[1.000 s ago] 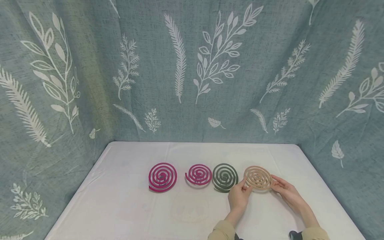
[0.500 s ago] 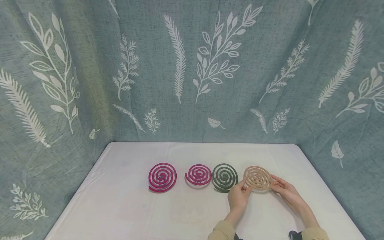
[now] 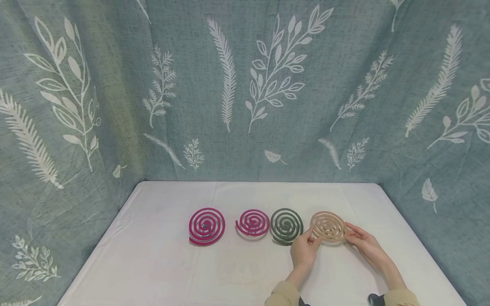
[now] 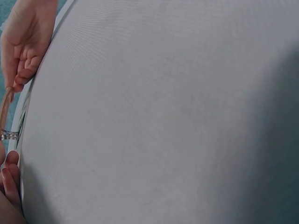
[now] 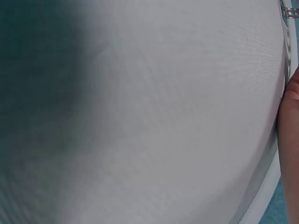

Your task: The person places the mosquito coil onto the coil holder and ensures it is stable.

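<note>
A tan mosquito coil (image 3: 328, 227) is raised a little over the white tabletop at the right of the row. My left hand (image 3: 304, 253) pinches its left edge between thumb and fingers. At its right edge my right hand (image 3: 366, 246) holds it with thumb and fingertips. In the left wrist view, both hands show partly at the left edge, with a silvery piece (image 4: 9, 136) below the tan rim. Beside my left hand lies a dark green coil (image 3: 286, 226). My right wrist view catches mostly tabletop and part of a forearm (image 5: 290, 140).
Two magenta coils, a smaller one (image 3: 252, 223) and a larger one (image 3: 207, 225), stand to the left of the green one. The white tabletop (image 3: 153, 263) is bordered by teal leaf-patterned curtains (image 3: 237, 157) at the back and sides.
Both hands keep their hold on the tan coil with no visible movement. The whole head view shifts very slightly; the other coils stay in place.
</note>
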Demonstrator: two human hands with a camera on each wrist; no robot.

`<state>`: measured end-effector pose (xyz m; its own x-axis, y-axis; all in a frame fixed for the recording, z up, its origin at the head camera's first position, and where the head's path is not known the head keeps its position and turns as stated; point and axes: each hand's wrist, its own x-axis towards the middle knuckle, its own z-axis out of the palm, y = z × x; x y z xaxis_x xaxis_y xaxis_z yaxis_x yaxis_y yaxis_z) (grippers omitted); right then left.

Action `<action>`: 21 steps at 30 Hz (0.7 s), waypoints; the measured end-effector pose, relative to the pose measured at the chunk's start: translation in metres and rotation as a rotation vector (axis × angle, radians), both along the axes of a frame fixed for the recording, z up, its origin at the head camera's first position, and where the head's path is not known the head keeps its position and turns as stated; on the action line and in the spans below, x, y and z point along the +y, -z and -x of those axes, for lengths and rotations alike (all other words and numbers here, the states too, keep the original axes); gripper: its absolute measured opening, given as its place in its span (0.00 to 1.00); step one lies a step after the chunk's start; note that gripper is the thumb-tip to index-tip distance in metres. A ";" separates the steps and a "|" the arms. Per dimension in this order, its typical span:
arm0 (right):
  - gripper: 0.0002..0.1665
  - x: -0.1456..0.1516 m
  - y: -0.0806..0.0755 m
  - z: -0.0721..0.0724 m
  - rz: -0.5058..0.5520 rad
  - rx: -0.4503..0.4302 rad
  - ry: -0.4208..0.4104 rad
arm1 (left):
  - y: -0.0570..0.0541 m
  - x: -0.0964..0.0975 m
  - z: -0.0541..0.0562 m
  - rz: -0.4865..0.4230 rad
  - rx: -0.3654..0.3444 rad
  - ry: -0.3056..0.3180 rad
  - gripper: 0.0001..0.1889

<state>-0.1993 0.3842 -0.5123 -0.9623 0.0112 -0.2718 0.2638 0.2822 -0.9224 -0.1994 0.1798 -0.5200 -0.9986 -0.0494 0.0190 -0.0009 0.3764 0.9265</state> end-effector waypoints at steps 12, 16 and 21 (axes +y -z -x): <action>0.41 -0.003 -0.001 0.002 0.004 -0.036 0.060 | -0.002 -0.002 0.000 -0.009 0.012 0.013 0.22; 0.42 -0.004 0.000 0.001 -0.013 -0.052 0.076 | -0.001 -0.003 -0.001 -0.015 0.005 0.021 0.22; 0.42 -0.005 0.000 0.000 -0.039 -0.057 0.083 | -0.001 -0.003 -0.001 -0.008 0.022 0.022 0.22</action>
